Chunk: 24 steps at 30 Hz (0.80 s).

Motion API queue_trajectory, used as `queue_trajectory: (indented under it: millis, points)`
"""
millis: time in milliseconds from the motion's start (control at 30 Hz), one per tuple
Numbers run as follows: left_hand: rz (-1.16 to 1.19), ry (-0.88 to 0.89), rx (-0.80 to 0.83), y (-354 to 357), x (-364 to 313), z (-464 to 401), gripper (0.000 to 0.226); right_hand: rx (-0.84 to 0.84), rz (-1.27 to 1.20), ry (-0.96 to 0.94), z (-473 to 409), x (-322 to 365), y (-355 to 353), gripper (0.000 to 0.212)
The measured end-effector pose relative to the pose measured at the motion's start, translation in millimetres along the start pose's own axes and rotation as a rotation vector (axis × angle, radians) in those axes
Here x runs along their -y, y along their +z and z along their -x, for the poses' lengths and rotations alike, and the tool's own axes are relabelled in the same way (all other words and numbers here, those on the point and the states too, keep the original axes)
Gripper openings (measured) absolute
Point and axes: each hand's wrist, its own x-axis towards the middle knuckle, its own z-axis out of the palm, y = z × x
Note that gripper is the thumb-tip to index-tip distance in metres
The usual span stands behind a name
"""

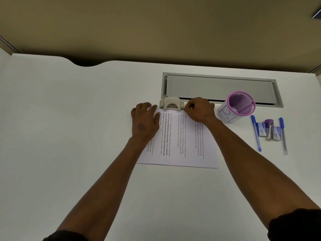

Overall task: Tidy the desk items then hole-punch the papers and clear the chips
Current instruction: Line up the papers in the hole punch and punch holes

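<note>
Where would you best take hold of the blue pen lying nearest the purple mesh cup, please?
Pinch the blue pen mid-barrel from above, thumb coming from the open desk side on its left; it lies flat, and the staple boxes crowd its right side.

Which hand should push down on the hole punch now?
Probably the right hand. It is curled up touching the right end of the hole punch, so it can slide on top. The left hand lies flat on the papers, holding them steady.
</note>
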Motion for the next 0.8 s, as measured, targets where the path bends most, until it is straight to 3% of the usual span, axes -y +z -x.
queue_trajectory:
  millis: [133,333,633,800]
  points:
    - [0.017,0.005,0.017,-1.9,-1.0,-5.1,0.044,0.006,0.014,0.007,-0.9,1.2,-1.2,0.017]
    - [-0.051,-0.021,0.055,-4.0,-5.2,-21.0,0.024,0.094,0.174,-0.051,-4.5,4.3,-6.3,0.018]
    - [-0.080,-0.063,0.150,-10.4,-10.1,-37.8,0.014,0.053,0.033,-0.114,-8.1,-4.3,-9.3,0.006]
    - [0.009,0.005,0.189,-17.3,-10.8,-46.3,0.044,-0.008,-0.051,-0.135,-4.1,-7.7,-3.3,0.028]
